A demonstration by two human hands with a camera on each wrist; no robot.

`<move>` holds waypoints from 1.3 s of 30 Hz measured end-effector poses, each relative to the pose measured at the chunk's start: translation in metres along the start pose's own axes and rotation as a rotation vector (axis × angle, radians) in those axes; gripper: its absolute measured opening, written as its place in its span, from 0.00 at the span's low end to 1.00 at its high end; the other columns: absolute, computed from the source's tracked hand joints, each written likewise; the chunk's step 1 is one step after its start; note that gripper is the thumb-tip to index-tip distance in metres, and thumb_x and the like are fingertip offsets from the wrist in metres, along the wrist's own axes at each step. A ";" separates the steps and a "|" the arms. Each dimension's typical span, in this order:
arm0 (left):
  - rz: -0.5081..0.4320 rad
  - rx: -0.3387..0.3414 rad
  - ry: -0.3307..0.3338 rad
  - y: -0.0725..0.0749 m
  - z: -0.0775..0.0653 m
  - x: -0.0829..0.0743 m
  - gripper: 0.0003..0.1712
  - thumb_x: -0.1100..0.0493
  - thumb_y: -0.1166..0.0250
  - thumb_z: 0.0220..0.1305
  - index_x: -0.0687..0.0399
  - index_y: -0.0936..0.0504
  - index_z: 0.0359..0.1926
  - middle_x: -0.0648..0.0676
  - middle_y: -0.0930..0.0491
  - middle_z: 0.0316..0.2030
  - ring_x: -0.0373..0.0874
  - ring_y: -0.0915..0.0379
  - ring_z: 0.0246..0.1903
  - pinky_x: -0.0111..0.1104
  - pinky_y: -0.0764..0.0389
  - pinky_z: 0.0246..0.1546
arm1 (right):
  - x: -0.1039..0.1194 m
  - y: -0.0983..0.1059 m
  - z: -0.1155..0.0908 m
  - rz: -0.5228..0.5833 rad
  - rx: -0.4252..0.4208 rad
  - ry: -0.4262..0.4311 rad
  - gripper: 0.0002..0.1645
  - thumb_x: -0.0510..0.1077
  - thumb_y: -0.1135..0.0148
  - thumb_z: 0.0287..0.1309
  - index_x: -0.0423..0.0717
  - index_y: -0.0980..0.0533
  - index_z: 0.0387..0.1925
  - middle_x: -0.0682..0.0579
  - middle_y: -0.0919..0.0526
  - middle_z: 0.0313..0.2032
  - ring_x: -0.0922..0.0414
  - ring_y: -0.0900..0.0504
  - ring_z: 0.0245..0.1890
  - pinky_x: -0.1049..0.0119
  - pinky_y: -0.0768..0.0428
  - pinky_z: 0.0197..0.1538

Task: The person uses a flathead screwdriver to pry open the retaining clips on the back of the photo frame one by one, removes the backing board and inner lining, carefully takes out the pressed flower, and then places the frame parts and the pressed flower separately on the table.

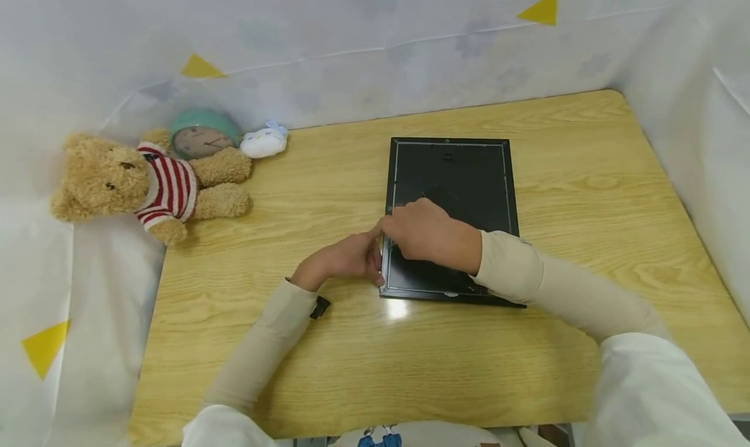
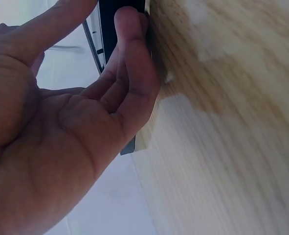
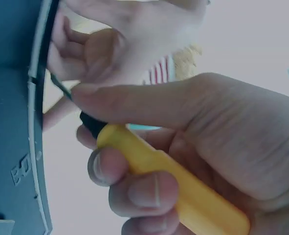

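Note:
A black picture frame [image 1: 469, 174] lies back side up on the table, its stand flap partly under my right hand. My right hand [image 1: 430, 233] grips a screwdriver [image 3: 173, 178] with a yellow handle and black collar; the thumb lies along its shaft. In the right wrist view the thin dark tip points at the rim and a small metal tab there. My left hand [image 1: 348, 257] holds the frame's left edge, fingers bent against its side [image 2: 107, 39] and thumb reaching over the top beside my right hand. The screwdriver is hidden beneath my right hand in the head view.
A teddy bear [image 1: 172, 183] in a red-striped shirt lies at the table's back left. Behind it stand a green round clock [image 1: 202, 135] and a small white plush [image 1: 265, 141]. White patterned curtains [image 1: 351, 37] with yellow triangles border the wooden table [image 1: 586, 193].

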State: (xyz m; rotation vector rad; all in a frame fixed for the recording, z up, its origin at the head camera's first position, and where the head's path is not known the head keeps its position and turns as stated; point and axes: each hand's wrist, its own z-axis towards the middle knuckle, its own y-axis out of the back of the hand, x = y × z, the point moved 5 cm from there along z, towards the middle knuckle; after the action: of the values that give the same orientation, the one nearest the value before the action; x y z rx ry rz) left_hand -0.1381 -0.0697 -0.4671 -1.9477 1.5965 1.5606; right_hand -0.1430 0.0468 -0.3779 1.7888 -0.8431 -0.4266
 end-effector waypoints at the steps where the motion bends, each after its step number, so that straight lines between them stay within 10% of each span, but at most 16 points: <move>1: 0.003 0.001 -0.004 0.000 0.000 0.000 0.70 0.64 0.21 0.51 0.57 0.64 0.80 0.52 0.17 0.32 0.40 0.20 0.31 0.31 0.19 0.37 | -0.002 0.001 -0.002 0.007 0.000 -0.004 0.10 0.40 0.35 0.64 0.45 0.17 0.46 0.49 0.21 0.27 0.57 0.26 0.21 0.62 0.24 0.24; 7: 0.031 0.017 -0.014 0.003 0.001 0.003 0.71 0.58 0.22 0.54 0.57 0.69 0.79 0.49 0.16 0.32 0.38 0.19 0.33 0.31 0.20 0.39 | -0.027 0.001 -0.015 0.109 -0.053 -0.010 0.11 0.48 0.36 0.67 0.44 0.20 0.36 0.53 0.25 0.21 0.57 0.26 0.20 0.62 0.26 0.25; 15: 0.033 -0.064 -0.043 0.035 0.005 0.004 0.46 0.52 0.32 0.67 0.63 0.45 0.76 0.51 0.16 0.38 0.44 0.18 0.37 0.36 0.19 0.39 | -0.057 -0.020 -0.036 0.285 -0.131 -0.030 0.12 0.48 0.40 0.71 0.42 0.20 0.44 0.56 0.20 0.26 0.62 0.26 0.19 0.65 0.27 0.25; 22: 0.127 -0.194 -0.074 0.081 0.034 -0.006 0.37 0.55 0.39 0.73 0.63 0.42 0.75 0.58 0.17 0.44 0.50 0.17 0.39 0.39 0.20 0.40 | -0.077 -0.050 -0.052 0.342 -0.206 -0.092 0.13 0.47 0.43 0.73 0.40 0.24 0.47 0.53 0.22 0.30 0.61 0.28 0.21 0.65 0.28 0.25; 27: 0.181 -0.257 -0.032 0.101 0.067 -0.005 0.44 0.49 0.41 0.74 0.60 0.52 0.79 0.56 0.18 0.47 0.47 0.20 0.43 0.41 0.21 0.46 | -0.085 -0.067 -0.063 0.342 -0.267 -0.178 0.32 0.59 0.35 0.65 0.40 0.30 0.57 0.54 0.23 0.25 0.60 0.28 0.18 0.65 0.31 0.21; 33: 0.185 -0.311 0.008 0.111 0.098 0.004 0.49 0.43 0.44 0.75 0.58 0.61 0.80 0.57 0.18 0.38 0.46 0.22 0.34 0.41 0.23 0.46 | -0.091 -0.084 -0.072 0.291 -0.306 -0.241 0.50 0.64 0.30 0.57 0.37 0.38 0.68 0.51 0.20 0.24 0.59 0.24 0.17 0.64 0.30 0.19; 39: 0.108 -0.284 0.020 0.109 0.109 0.010 0.49 0.45 0.45 0.76 0.57 0.64 0.80 0.56 0.21 0.23 0.49 0.26 0.22 0.37 0.27 0.32 | -0.088 -0.096 -0.074 0.270 -0.276 -0.239 0.47 0.59 0.33 0.62 0.34 0.38 0.70 0.34 0.16 0.49 0.44 0.14 0.38 0.52 0.17 0.34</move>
State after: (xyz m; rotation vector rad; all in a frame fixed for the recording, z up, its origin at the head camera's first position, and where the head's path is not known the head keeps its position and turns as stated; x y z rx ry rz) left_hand -0.2902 -0.0462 -0.4739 -2.0482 1.5856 1.9087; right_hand -0.1231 0.1781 -0.4481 1.3643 -1.1190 -0.5567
